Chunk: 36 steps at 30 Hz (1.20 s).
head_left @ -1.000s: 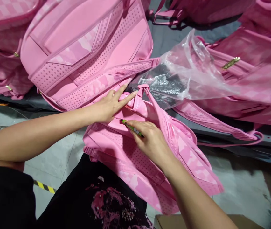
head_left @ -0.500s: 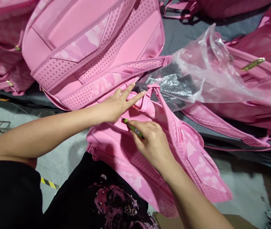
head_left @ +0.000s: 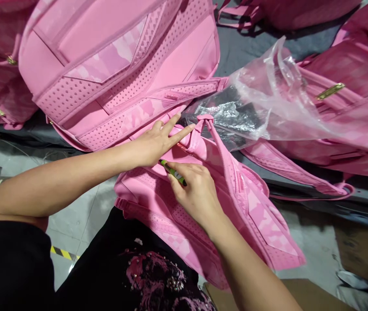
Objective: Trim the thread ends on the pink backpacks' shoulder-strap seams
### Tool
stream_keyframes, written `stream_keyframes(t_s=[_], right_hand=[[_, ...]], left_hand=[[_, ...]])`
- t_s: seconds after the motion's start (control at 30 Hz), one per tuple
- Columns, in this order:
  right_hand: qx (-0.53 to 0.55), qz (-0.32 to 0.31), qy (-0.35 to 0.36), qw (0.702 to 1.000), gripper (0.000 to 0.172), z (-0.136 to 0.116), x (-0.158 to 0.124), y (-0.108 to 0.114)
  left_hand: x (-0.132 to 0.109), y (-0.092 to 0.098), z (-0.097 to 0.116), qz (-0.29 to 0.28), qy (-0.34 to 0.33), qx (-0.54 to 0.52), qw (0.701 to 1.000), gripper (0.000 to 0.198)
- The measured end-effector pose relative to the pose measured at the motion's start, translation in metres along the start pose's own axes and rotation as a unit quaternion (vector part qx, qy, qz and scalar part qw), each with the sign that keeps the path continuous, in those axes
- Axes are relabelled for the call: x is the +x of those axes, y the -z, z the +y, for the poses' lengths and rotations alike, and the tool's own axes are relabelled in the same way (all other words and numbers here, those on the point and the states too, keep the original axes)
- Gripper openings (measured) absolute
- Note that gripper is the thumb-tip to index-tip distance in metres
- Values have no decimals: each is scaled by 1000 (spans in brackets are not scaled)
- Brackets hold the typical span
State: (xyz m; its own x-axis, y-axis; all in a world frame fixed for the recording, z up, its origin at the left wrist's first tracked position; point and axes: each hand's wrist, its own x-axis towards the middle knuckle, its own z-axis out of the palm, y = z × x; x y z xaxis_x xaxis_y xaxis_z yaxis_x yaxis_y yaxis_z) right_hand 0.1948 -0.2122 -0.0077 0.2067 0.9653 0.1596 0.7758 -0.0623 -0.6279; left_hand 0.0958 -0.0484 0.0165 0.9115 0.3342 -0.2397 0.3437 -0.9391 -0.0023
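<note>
A pink backpack (head_left: 138, 188) hangs over the near table edge toward my lap, its padded back panel and straps facing up. My left hand (head_left: 154, 143) presses down on its upper part, fingers spread, with nothing held. Closed around a slim green-and-black pen-like tool (head_left: 175, 173) is my right hand (head_left: 197, 190). The tool's dark tip points up-left at the panel, close beside my left hand; I cannot tell whether it touches the fabric. A knotted strap loop (head_left: 205, 119) stands just right of my left fingertips.
Another pink backpack (head_left: 112, 60) lies back-up beyond my left hand. A clear plastic bag (head_left: 252, 103) rests to the right, against more pink bags (head_left: 359, 86). The dark table edge runs across, with tiled floor (head_left: 70, 224) below and cardboard (head_left: 320, 296) at lower right.
My right hand and the green tool have shifted slightly left, nearer my left hand. The left hand stays spread on the backpack. The whole view has drifted a little.
</note>
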Motion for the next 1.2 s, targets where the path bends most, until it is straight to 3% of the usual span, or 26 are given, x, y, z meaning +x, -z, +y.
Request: stream_keyframes(t_s=[0.43, 0.6, 0.8, 1.07, 1.13, 1.2], right_hand=[[24, 4, -13, 1000, 30, -1, 0, -1], [-40, 25, -42, 998, 30, -8, -3, -3], [-10, 27, -36, 999, 28, -5, 0, -4], [86, -3, -70, 994, 28, -5, 10, -14], [150, -35, -84, 984, 27, -5, 9, -8], [199, -23, -76, 977, 26, -7, 2, 11]], left_hand=[[-2, -2, -1, 18, -13, -12, 1000, 108], [-2, -2, 0, 19, -11, -13, 1000, 106], [-1, -8, -2, 29, -11, -21, 999, 110], [-4, -11, -6, 35, -26, -27, 999, 112], [-4, -16, -10, 54, -37, -23, 998, 112], [-6, -20, -12, 77, -50, -26, 995, 113]])
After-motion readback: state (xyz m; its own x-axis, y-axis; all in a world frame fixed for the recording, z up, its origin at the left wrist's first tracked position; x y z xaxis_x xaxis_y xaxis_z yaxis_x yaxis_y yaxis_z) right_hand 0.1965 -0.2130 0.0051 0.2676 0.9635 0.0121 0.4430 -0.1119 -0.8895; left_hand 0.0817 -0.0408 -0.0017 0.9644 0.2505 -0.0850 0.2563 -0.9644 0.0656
